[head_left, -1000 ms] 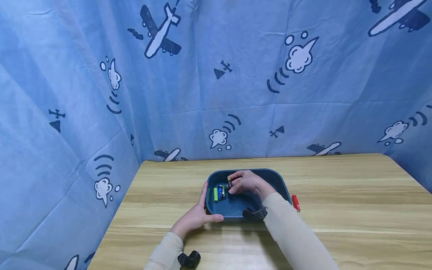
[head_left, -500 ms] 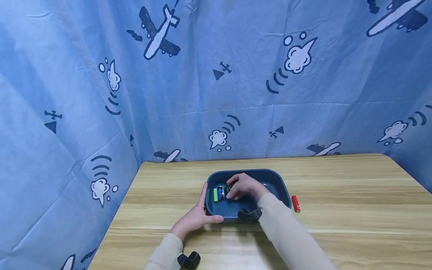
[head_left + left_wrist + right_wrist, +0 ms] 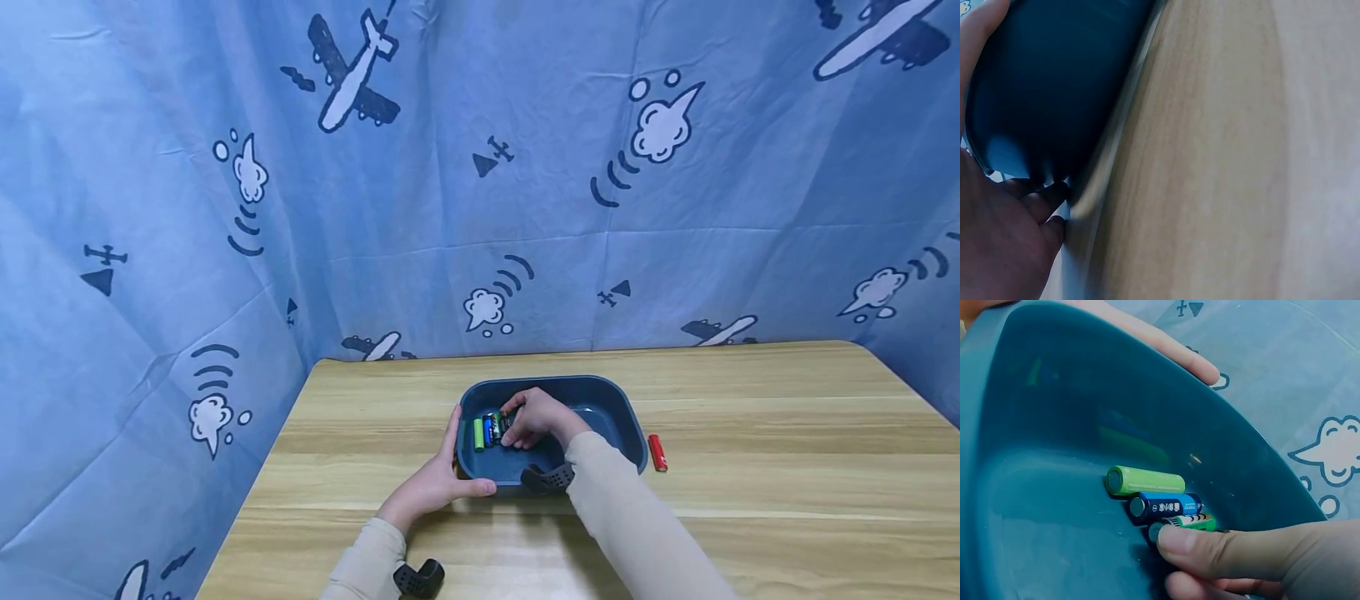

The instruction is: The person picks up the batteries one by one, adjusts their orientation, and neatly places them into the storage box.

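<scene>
A dark blue plastic basin point(image 3: 609, 421) sits on the table. My left hand point(image 3: 429, 493) holds its left end, thumb along the near wall and fingers against the left side and underneath. Inside, at the left, three batteries lie side by side: a light green battery point(image 3: 1150, 481), a blue battery point(image 3: 1166, 506) and a green-and-black battery point(image 3: 1196, 521). My right hand point(image 3: 542, 417) is down in the basin, pinching a black battery point(image 3: 506, 422) beside that row. The fingers cover most of it; in the right wrist view the thumb also hides part of the green-and-black battery.
A red battery point(image 3: 657, 453) lies on the wooden table point(image 3: 787, 483) just right of the basin. Behind the table hangs a blue curtain point(image 3: 555, 208) with printed airplanes. Black straps point(image 3: 420, 578) are on both wrists.
My right hand has lowered and shifted left with the black battery, bringing it next to the row. The left hand stays at the basin's end.
</scene>
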{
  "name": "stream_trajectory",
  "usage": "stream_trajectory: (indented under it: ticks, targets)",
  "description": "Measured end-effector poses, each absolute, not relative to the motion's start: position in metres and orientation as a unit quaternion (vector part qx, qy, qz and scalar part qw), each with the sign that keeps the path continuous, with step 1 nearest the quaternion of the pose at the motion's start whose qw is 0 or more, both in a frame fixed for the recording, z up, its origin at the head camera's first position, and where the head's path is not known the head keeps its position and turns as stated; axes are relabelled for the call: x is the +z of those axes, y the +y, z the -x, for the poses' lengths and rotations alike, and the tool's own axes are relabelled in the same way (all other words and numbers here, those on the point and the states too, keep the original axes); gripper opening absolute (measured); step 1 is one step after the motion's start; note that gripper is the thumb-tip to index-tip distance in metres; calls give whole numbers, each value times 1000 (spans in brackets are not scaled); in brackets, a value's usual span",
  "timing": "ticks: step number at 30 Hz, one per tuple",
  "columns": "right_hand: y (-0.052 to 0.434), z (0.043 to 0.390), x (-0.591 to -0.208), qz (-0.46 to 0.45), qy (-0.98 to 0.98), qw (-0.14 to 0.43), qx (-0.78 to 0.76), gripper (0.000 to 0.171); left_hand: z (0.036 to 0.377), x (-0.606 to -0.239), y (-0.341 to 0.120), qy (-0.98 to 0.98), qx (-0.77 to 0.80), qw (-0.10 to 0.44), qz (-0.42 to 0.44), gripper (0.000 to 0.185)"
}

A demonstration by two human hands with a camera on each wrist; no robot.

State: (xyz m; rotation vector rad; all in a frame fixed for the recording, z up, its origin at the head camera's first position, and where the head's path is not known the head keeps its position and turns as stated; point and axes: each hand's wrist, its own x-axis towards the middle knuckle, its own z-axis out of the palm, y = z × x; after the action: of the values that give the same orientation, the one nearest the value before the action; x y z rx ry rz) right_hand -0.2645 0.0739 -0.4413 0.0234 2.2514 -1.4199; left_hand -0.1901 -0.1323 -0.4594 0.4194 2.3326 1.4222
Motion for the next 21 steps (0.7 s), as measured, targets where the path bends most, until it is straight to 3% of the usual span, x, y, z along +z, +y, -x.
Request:
stream_trajectory:
  ticks: [21]
  targets:
    - [76,265,-443,1,826,251,-505,49,193,-462,-133,824,511,195,-145,111]
